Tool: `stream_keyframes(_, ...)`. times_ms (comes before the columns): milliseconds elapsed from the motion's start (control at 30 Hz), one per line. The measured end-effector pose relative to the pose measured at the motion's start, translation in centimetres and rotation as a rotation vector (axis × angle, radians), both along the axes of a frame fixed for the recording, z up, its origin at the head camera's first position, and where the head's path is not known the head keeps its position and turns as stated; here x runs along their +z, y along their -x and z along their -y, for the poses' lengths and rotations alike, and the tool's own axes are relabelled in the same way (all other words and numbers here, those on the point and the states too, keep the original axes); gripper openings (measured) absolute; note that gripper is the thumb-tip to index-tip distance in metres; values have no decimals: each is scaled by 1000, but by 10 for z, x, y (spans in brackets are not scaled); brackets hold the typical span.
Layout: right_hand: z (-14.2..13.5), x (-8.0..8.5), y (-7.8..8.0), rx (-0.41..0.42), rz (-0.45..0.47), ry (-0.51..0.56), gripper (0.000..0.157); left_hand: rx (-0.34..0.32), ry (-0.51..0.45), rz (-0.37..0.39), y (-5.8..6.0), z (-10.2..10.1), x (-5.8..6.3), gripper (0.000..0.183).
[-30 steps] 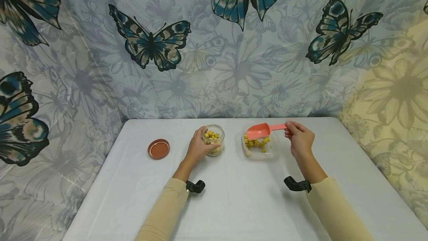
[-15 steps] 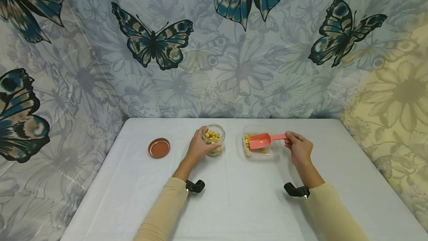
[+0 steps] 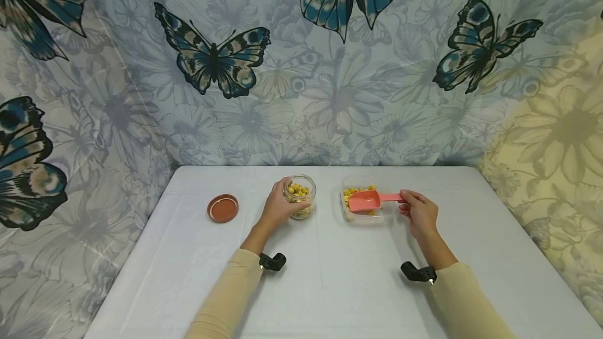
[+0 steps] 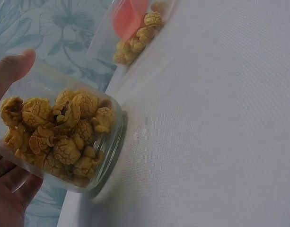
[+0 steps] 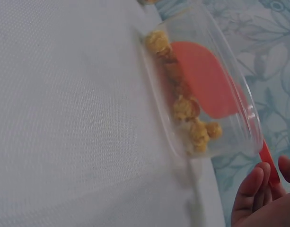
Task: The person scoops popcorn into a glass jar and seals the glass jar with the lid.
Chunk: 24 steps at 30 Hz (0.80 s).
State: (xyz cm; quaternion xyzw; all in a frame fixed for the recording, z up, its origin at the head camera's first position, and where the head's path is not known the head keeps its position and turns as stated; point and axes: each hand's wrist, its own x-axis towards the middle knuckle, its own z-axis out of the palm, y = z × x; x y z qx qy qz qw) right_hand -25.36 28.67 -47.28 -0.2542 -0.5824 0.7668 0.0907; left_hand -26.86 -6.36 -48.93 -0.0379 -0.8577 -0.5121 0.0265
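My left hand (image 3: 279, 207) grips a glass jar (image 4: 104, 163) partly filled with caramel popcorn (image 4: 52, 135), its mouth uncovered. The jar stands upright on the white table. To its right, a clear plastic container (image 3: 387, 218) holds more popcorn (image 5: 185, 108) on its bottom. My right hand (image 3: 421, 215) pinches the handle of a coral-red scoop (image 3: 365, 201) between thumb and fingers. In the right wrist view the scoop's bowl is inside the container, seen through the wall, down at the popcorn. From above, the bowl looks bare inside.
A brown round lid (image 3: 223, 208) lies on the table left of the jar. The white cloth-covered table (image 3: 325, 286) ends at a butterfly-print backdrop (image 3: 339, 98). Dark wrist cameras (image 3: 418, 272) stick inward from both wrists.
My right hand has lowered the scoop from above the container into it, then shifted it slightly left. The left hand and jar have stayed in place.
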Motion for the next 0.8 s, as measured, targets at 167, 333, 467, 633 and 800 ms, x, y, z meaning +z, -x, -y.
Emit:
stream_keyframes(167,0,0,0,20,-3,-4,7,-1,3,2,1,2,-1,95)
stream_keyframes(333,-2,1,-1,18,-9,-51,9,-15,10,0,2,2,0,96)
stream_keyframes(467,-5,0,0,7,28,-125,21,-20,17,-2,3,1,0,97)
stream_keyframes(633,-8,-2,0,24,59,-229,37,-12,19,-2,3,2,-2,97)
stream_keyframes(800,-14,-4,1,53,92,-390,55,-14,17,0,3,3,-2,98)
